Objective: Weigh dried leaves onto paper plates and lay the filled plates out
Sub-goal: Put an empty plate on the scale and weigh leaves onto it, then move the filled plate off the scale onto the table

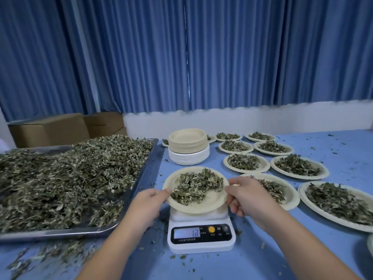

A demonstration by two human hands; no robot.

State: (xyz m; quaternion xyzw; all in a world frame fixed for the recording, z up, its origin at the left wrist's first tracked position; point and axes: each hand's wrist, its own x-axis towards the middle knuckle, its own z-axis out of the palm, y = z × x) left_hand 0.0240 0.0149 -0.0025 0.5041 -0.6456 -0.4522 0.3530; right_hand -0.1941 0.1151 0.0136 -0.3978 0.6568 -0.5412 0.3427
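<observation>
Plate (201, 205) of crumpled grey-green leaves (193, 185)

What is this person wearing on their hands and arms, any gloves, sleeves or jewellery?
Nothing that shows. The left hand and right hand are ungloved, no rings visible, and both forearms are bare down to the picture's edge: no sleeves, watch or bracelet.

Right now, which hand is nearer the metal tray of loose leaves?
Left. The left hand pinches the plate at its left rim, beside the tray; the right hand holds the opposite rim, farther away.
</observation>
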